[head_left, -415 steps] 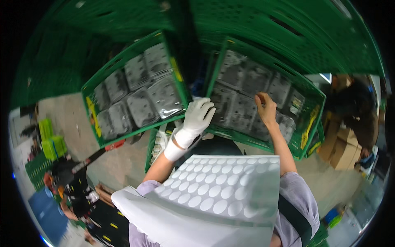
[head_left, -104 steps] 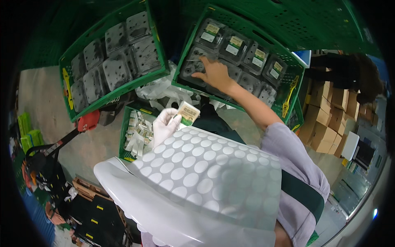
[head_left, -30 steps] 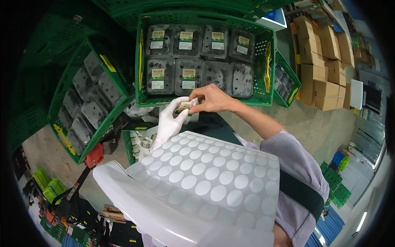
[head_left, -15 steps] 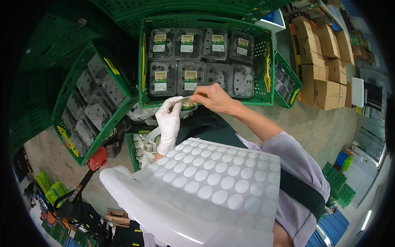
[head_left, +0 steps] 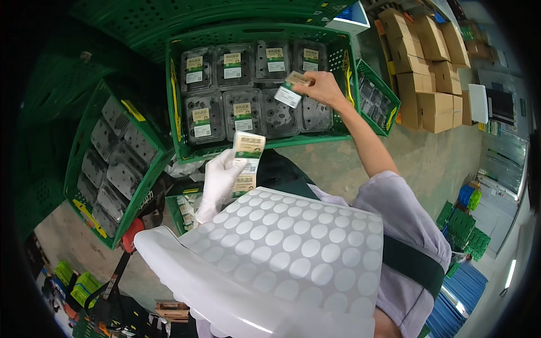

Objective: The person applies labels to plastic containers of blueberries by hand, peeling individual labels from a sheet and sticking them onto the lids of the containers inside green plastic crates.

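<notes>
My white-gloved left hand (head_left: 218, 181) grips a hanging strip of labels (head_left: 248, 147) in front of the green crate (head_left: 174, 93). Between the fingers of my bare right hand (head_left: 326, 90) is a single beige, green and white label (head_left: 289, 94). It hovers over the third clear plastic box (head_left: 280, 123) of the near row, covering part of it. This box shows no label on its visible part. Labels sit on the two near-row boxes to the left, such as the labelled box (head_left: 243, 111), and on the far row. The rightmost near box (head_left: 316, 115) is partly behind my hand and forearm.
A sheet of round white stickers (head_left: 293, 242) spans the foreground, hiding what lies beneath. Another green crate of clear boxes (head_left: 121, 163) stands tilted at left, a smaller green crate (head_left: 376, 98) at right. Cardboard boxes (head_left: 431, 73) are stacked beyond. A red-handled cart (head_left: 132, 234) stands lower left.
My right hand has moved away from my left, up and right over the crate, with one label taken off. The label strip now hangs openly from my left hand. The view has shifted slightly.
</notes>
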Motion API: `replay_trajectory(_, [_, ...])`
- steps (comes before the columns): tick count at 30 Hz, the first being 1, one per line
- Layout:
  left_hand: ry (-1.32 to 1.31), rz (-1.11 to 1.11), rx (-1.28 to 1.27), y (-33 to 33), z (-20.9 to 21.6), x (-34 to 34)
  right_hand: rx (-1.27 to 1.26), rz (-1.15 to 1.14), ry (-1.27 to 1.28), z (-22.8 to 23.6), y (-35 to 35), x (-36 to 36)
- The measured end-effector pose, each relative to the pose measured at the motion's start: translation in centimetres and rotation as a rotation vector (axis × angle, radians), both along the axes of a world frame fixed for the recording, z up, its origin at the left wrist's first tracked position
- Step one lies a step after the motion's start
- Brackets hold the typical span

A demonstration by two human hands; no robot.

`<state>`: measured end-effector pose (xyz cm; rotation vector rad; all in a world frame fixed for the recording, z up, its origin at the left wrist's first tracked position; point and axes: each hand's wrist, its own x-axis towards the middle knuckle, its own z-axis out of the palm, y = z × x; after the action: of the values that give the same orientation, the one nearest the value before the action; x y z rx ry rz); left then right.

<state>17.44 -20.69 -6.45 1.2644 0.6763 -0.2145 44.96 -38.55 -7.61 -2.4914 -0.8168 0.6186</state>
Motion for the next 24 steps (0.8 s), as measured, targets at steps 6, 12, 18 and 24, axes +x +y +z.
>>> replay_trajectory(6, [-0.019,-0.046,-0.233,1.7,1.2,0.3,-0.238,0.355,-0.106,-12.5,-1.3,-3.8])
replay_trajectory(12, [-0.005,0.103,-0.129,-0.4,1.1,1.2,-0.438,0.279,-0.298,-11.9,1.2,-4.7])
replay_trajectory(18, [-0.131,-0.006,0.221,-1.5,0.2,3.4,0.191,0.223,0.638,1.6,1.8,-7.5])
replay_trajectory(24, [-0.044,0.079,0.198,-3.0,1.5,5.5,0.295,0.162,0.344,4.5,0.1,-10.1])
